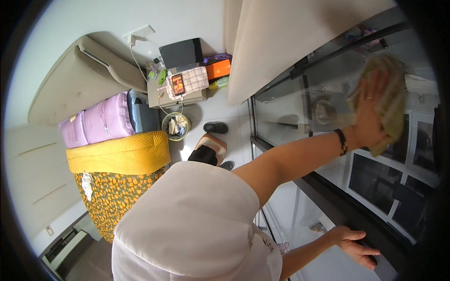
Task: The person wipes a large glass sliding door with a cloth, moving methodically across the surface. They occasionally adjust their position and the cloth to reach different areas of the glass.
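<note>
My left hand (374,109) presses a yellow-green cloth (395,95) against the glass pane (334,87) at the upper right. Blur covers parts of the cloth. That hand wears a ring, and a dark bracelet (341,142) circles the wrist. Lower down, my right hand (353,246) rests at the dark frame rail (355,196) below the pane, thumb and fingers spread; what lies under its palm is hidden. Reflections and several things beyond show through the glass.
A beige curtain (281,38) hangs beside the pane. Behind are a bed with a yellow blanket (119,152), a nightstand (154,95) with a phone (178,84), and a waste bin (188,128). A dark slipper (215,127) lies on the floor near a stool-like seat (221,145).
</note>
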Available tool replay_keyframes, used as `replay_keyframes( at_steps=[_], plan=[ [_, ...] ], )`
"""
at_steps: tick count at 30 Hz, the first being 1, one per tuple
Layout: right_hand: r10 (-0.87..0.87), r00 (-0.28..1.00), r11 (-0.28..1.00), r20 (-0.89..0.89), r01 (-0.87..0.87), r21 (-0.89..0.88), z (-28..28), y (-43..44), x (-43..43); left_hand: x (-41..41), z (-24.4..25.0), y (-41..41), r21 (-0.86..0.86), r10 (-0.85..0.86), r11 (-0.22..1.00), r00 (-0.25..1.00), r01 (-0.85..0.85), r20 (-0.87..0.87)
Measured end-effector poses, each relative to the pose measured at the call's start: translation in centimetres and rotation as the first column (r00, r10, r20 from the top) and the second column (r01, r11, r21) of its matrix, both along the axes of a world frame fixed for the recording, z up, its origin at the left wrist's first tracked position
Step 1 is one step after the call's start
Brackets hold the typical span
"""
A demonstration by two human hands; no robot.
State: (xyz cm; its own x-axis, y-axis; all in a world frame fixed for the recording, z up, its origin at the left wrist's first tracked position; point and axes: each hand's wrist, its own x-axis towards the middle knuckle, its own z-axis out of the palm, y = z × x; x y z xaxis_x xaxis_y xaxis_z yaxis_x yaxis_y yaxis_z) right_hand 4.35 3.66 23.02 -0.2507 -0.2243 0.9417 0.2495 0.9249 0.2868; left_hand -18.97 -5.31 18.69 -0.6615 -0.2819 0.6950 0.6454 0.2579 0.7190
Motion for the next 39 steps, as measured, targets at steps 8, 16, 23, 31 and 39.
replay_keyframes(
  at_steps=[8,16,23,31,39],
  plan=[
    [-0.079,0.997,0.996,0.002,0.079,0.052,0.1,0.8,0.2,-3.7,-14.8,0.8,0.046,-0.062,0.997,0.338,0.053,0.939],
    [-0.09,0.996,0.996,-0.014,0.091,0.024,-0.1,0.7,-0.1,-6.4,3.4,-1.9,-0.084,0.162,0.986,0.917,-0.141,0.365],
    [-0.028,0.999,1.0,-0.043,0.028,0.007,0.2,-0.6,-0.7,-9.9,14.4,-3.2,0.032,0.036,0.999,0.966,-0.029,-0.256],
    [-0.048,0.999,0.999,-0.024,0.048,0.0,0.1,-2.0,-1.3,-16.4,12.2,-3.1,-0.034,0.008,0.999,0.942,-0.02,-0.335],
    [-0.1,0.995,0.995,-0.017,0.1,0.008,0.3,-1.8,-1.5,-14.7,-5.3,-6.4,-0.209,0.256,0.953,0.952,-0.219,0.167]
  ],
)
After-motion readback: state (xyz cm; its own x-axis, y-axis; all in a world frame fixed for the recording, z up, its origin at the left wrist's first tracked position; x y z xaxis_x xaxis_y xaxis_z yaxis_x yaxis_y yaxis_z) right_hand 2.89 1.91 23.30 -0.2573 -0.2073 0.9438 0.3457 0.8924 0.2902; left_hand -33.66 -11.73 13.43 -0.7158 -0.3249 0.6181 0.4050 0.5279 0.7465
